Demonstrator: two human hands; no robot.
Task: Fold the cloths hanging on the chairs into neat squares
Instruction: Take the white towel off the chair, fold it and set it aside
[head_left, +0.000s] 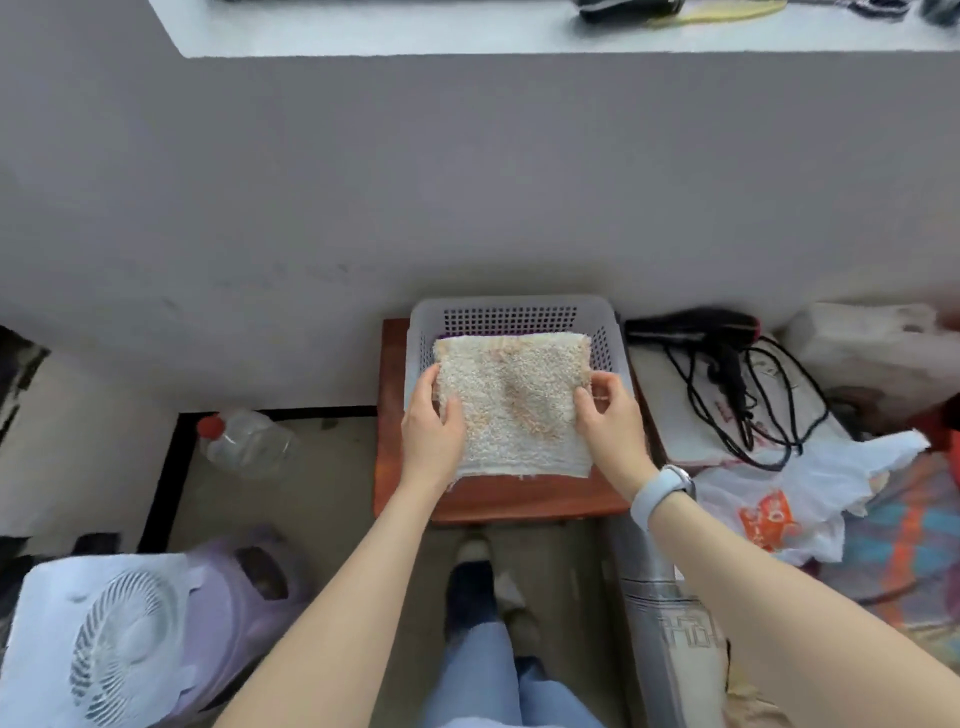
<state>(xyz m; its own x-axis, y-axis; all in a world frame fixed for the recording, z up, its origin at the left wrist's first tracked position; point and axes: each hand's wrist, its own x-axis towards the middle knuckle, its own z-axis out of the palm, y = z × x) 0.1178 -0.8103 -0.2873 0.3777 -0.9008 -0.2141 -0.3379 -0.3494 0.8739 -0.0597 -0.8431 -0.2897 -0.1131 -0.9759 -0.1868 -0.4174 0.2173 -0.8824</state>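
A folded cream terry cloth (514, 402) with faint orange stains forms a rough square. Its far half lies over a pale perforated plastic basket (511, 312), and its near edge hangs over a reddish wooden stool (498, 499). My left hand (434, 423) grips the cloth's left edge, thumb on top. My right hand (608, 415), with a pale watch on its wrist, pinches the right edge. The inside of the basket is mostly hidden by the cloth.
A black hair dryer (722, 343) with a tangled cord lies right of the basket. A white plastic bag (789, 499) lies near my right wrist. On the floor at left are a clear bottle (244, 441) with a red cap and a white fan (119, 644). A grey wall rises behind.
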